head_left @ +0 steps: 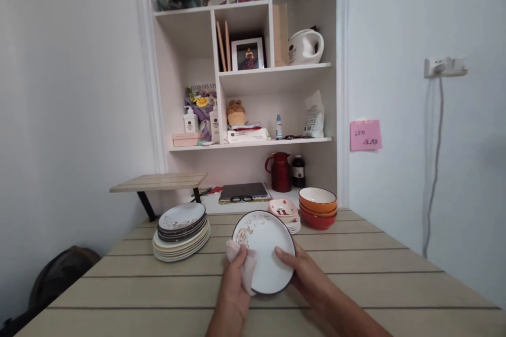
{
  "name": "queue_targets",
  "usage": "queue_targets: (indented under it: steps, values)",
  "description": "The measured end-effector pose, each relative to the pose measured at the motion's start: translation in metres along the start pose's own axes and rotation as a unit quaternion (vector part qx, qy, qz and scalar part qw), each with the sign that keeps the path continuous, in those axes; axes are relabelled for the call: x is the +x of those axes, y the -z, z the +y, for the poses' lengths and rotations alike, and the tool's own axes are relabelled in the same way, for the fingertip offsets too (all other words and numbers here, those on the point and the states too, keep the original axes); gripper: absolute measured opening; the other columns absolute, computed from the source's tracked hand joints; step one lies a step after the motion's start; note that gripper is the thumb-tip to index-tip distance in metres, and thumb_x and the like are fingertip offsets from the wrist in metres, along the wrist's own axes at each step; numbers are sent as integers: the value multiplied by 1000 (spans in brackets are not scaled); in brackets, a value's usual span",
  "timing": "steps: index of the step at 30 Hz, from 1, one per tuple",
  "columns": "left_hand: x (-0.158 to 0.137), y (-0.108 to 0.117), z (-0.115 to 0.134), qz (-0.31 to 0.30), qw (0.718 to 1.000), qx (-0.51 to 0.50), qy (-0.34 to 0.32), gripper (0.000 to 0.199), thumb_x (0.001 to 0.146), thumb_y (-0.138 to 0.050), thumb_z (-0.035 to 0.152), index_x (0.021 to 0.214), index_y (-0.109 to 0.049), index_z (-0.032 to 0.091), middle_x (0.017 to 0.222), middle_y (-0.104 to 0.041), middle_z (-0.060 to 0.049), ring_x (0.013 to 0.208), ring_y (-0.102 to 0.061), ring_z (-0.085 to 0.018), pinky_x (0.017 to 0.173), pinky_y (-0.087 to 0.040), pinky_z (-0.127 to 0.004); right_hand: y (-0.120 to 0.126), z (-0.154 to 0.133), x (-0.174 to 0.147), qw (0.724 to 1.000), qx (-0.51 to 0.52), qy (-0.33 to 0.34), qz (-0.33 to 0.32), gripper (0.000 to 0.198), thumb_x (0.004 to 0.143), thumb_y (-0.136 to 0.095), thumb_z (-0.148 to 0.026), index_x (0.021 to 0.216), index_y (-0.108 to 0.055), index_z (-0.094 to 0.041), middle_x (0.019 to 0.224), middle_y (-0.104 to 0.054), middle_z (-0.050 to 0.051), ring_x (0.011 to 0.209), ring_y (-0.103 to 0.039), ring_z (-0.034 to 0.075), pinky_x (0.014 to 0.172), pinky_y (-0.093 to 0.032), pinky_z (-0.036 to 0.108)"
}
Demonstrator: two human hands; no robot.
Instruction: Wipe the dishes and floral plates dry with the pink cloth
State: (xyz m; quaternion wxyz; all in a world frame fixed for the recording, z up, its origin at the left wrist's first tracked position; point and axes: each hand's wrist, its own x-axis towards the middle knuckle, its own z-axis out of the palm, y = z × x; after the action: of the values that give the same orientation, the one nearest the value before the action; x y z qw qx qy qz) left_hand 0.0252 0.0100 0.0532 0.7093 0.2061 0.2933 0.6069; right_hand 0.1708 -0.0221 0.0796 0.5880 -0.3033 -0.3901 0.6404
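Observation:
A white plate (pixel 269 258) with a dark rim and a brown floral pattern is held up over the table, tilted toward me. My left hand (pixel 236 279) grips its left edge through a pale pink cloth (pixel 248 271), the thumb lying over the cloth on the plate's face. At the right edge, my right hand (pixel 304 271) clasps the plate with its thumb on the front; the other fingers are mostly hidden behind it.
A stack of plates (pixel 182 242) stands on the left of the slatted table (pixel 158 295). Beyond the held plate are small pink-patterned dishes (pixel 283 209) and stacked orange and red bowls (pixel 318 205). A small raised shelf (pixel 158 182), a red jug (pixel 281 174) and a laptop (pixel 243 191) sit behind.

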Motion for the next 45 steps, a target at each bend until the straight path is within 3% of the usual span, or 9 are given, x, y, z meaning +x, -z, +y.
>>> queue_targets:
  steps: [4,7,12,17,23,30,37,40,45]
  values:
    - [-3,6,13,-48,999,25,8,52,68,-80,28,114,-64,10,99,-74,-16,89,-71,-32,82,-56,-40,5,-23,-12,993,-44,-36,-99,73,66,-81,-29,133,-53,-20,114,-72,13,96,-69,27,87,-51,39]
    - [-2,12,18,-64,996,54,13,49,67,-80,27,109,-66,6,95,-74,-17,89,-71,-31,84,-55,-38,11,-27,-15,985,13,-95,-142,71,69,-78,-37,133,-52,-23,112,-73,12,98,-68,27,91,-49,43]
    - [-2,17,18,-78,987,141,26,46,67,-81,28,104,-67,5,91,-74,-19,85,-72,-30,75,-55,-35,22,-25,-9,970,41,-199,-133,62,77,-65,-55,123,-59,-14,101,-75,16,98,-69,28,91,-49,44]
    - [-4,12,15,-73,983,170,15,47,65,-82,29,102,-67,4,87,-74,-20,79,-72,-31,68,-55,-34,23,-18,-3,989,-51,-127,-45,59,69,-74,-24,124,-56,-16,100,-76,15,85,-72,28,82,-53,43]
    - [3,11,9,-12,988,150,-22,46,64,-83,29,100,-66,6,82,-74,-17,77,-72,-31,68,-57,-36,12,-3,4,996,-32,-51,69,51,72,-72,-38,113,-61,-11,83,-77,15,69,-72,28,64,-56,38]
    - [13,8,-2,38,995,84,-36,48,71,-78,36,109,-62,11,91,-74,-15,84,-72,-30,74,-58,-38,-4,16,7,990,32,18,139,55,71,-73,-42,114,-59,-11,87,-78,14,73,-72,28,64,-57,37]
    - [7,0,-17,17,999,28,15,38,78,-71,33,108,-64,11,89,-74,-15,84,-72,-30,73,-59,-40,-5,27,8,980,74,47,181,58,72,-71,-44,118,-57,-12,89,-78,12,83,-72,28,72,-57,37]
    - [5,-1,-12,23,999,23,-22,41,74,-75,30,110,-64,12,92,-74,-15,86,-72,-30,75,-59,-39,-3,19,7,988,68,0,142,64,71,-73,-42,125,-54,-11,92,-77,13,85,-71,28,74,-56,38]
    - [3,7,9,5,999,23,-42,49,70,-78,31,112,-63,11,95,-74,-15,85,-72,-31,77,-58,-40,-2,-15,-3,999,-11,-29,-42,74,72,-75,-36,138,-45,-25,117,-72,10,96,-69,26,79,-52,36]
